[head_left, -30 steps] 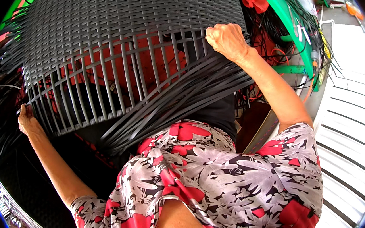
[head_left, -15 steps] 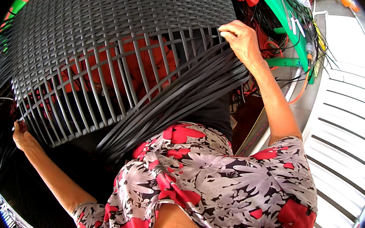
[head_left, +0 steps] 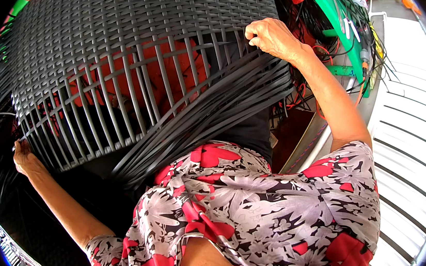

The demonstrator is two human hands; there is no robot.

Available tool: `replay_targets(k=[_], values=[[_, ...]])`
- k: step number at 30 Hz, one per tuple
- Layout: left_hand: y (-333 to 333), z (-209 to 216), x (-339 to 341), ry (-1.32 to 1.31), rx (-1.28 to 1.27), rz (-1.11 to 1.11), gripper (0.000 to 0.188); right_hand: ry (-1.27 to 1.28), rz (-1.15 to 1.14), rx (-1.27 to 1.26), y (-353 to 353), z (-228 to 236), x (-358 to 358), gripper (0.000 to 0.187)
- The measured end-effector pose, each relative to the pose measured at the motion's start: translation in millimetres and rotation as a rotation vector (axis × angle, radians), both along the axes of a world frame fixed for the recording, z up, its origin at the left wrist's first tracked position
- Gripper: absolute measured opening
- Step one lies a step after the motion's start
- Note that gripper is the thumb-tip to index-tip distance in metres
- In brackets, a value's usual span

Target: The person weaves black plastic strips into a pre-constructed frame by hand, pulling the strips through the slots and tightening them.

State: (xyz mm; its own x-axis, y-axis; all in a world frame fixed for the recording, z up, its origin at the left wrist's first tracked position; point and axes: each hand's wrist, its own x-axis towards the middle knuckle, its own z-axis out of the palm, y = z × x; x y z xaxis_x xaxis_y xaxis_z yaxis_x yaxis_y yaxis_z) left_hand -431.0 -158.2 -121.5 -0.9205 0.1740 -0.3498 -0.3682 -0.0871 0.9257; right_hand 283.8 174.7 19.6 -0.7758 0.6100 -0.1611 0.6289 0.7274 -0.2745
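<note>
1. From my remote seat I am seeing a large dark-grey panel of woven flat plastic strips (head_left: pixel 138 16) lying in front of the person's lap; its upper part is showing tight weave, while its lower part is showing bare upright ribs, with a few cross strips running over them.
2. The person's left hand (head_left: pixel 26 159) is touching the panel's lower left corner; its fingertips are partly hiding against the dark edge, so I cannot tell whether they are clamping anything.
3. The person's right hand (head_left: pixel 274 38) is hovering at the panel's right edge, just below the tight weave; its fingers are curling closely together, though I cannot tell whether a strip is sitting between them.
4. A thick sheaf of loose black flat strips (head_left: pixel 204 102) is slanting across the lower right of the ribs; it is passing below the right hand and above the red, grey and black floral shirt (head_left: pixel 245 197).
5. Red material (head_left: pixel 186 68) is showing through the ribs; a curved green frame (head_left: pixel 332 11) is standing to the right, and a white surface with dark parallel lines (head_left: pixel 409 122) is lying beyond it.
</note>
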Motion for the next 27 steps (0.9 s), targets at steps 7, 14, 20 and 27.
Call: replay_targets(k=[7, 14, 20, 27], values=[[-2.2, 7.5, 12.1, 0.0, 0.006, -0.19, 0.019, 0.066, 0.111, 0.145, 3.3, -2.6, 1.1, 0.013], [-27.0, -30.7, -27.2, 0.055, 0.032, -0.16, 0.025, 0.228, -0.227, 0.677, -29.2, -19.8, -11.8, 0.009], [-80.1, -69.0, -73.7, 0.539, -0.527, -0.426, 0.025, 0.019, -0.16, 0.311, -91.1, -8.1, 0.2, 0.008], [-87.5, -83.1, -117.8, 0.223, -0.085, -0.204, 0.027, 0.534, -0.371, 0.258, -83.5, -1.2, 33.8, 0.013]])
